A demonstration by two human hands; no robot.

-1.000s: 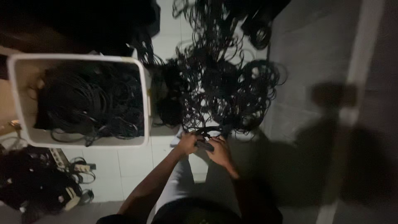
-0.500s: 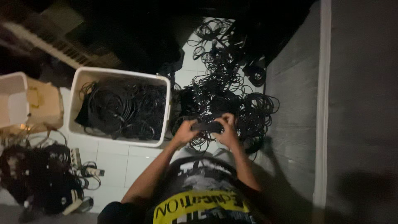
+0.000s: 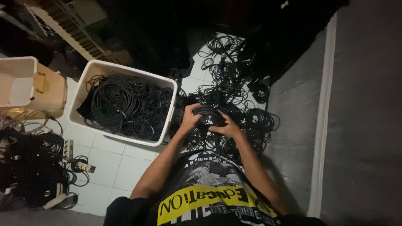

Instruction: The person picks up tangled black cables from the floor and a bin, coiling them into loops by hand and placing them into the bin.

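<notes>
Now, head view: both your hands sit together at the near edge of the loose cable heap (image 3: pixel 228 90) on the white tiled floor (image 3: pixel 125 167). Your left hand (image 3: pixel 190 118) grips the left side of a small coil of black cable (image 3: pixel 208 114); your right hand (image 3: pixel 226 127) closes on its right and lower side. Fingers of both wrap the coil, which is lifted just clear of the tangle below.

Change since half a second ago: your hands have risen off the heap and drawn closer in front of your chest, and the strands between them have gathered into a tighter bundle. One second ago they were low on the floor at the pile's near edge. My read: the cable is now separated from the heap and under your control.

Left of your hands, just beside the heap, stands the white plastic bin (image 3: pixel 169 104), already holding coiled black cables. Further left, a smaller cream-coloured box (image 3: pixel 46 90) lies open. A power strip (image 3: pixel 67 148) and another dark cable tangle (image 3: pixel 25 167) lie at lower left. A keyboard instrument (image 3: pixel 63 29) shows dimly at top left.
</notes>
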